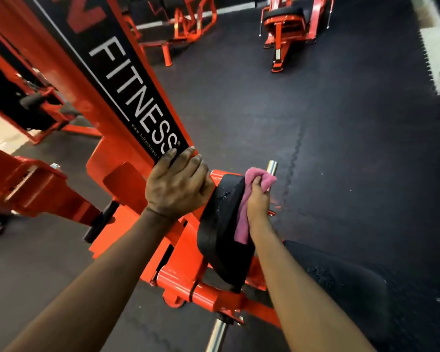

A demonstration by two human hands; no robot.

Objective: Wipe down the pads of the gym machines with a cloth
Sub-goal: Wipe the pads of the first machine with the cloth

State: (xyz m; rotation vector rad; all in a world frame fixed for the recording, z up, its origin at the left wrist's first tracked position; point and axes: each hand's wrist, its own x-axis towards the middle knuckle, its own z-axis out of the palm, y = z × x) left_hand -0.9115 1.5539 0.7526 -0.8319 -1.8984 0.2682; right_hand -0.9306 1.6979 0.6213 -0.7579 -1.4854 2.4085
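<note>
**Wiping the upright pad, with most of its length lying below the cloth**

Covering the room is a dark rubber floor (264,110), and the orange machine frame (61,72) slants across the left of the head view with a black FITNESS panel (127,85) on its column. At lower right lies a broad black seat pad (341,283), speckled with pale flecks.

The task's thing at this moment is the black back pad (221,224), bolted to the frame just right of the column. It stands on edge and tilted. Its long axis runs from its top, beside the left hand, down and toward the person. Its thick rim faces the camera and its broad face turns to the right, largely hidden.

The left hand (178,184) grips the foot of the column, fingers curled over the panel's lower edge. It touches the frame only and seems to serve as a brace.

The right hand (258,201) is the one at the pad. It lies against the right-facing side near the top, fingers closed around a bunched pink cloth (241,222). One end of the cloth sticks up past the knuckles beside a chrome peg (272,167), and the other trails down the pad's face.

Judging from this, the coming stroke should go downward along the long axis and toward the person's body, since the rest of that face lies below the hand.
</note>
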